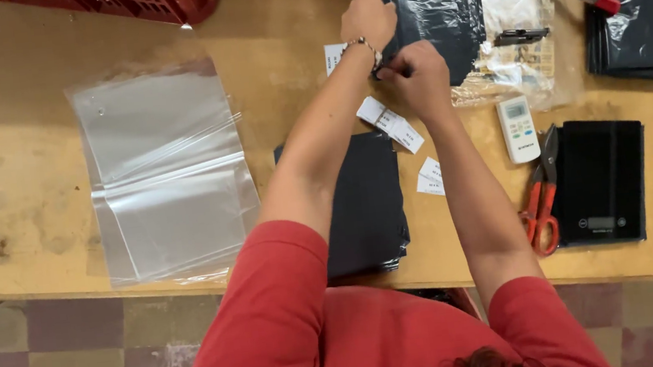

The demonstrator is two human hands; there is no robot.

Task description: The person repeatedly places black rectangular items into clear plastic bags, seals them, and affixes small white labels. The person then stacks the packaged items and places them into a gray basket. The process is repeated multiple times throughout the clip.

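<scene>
Right now both hands are on the black bag stack [428,0] at the far side of the bench [23,185]. Left hand [367,16] is pinched on the stack's near-left edge, holding a bag. Right hand [421,74] sits just beside it at the lower edge, fingers curled tight; the grip looks clenched on something small, can't tell what from this angle.

Nearby: white paper labels [390,123] loose between the forearms, another black stack [366,203] at the near edge, clear plastic bags [166,177] to the left, scissors [541,208] and a black scale [601,181] to the right, a small white remote [518,129] above them.

Risks as I see them:
- Thin film is slippery, so a pinch may lift two bags instead of one.
- Forearms pass over the loose labels; a sweep could scatter them or push them off the bench.
- Near black stack overhangs the bench edge slightly and could slide off if bumped.
</scene>
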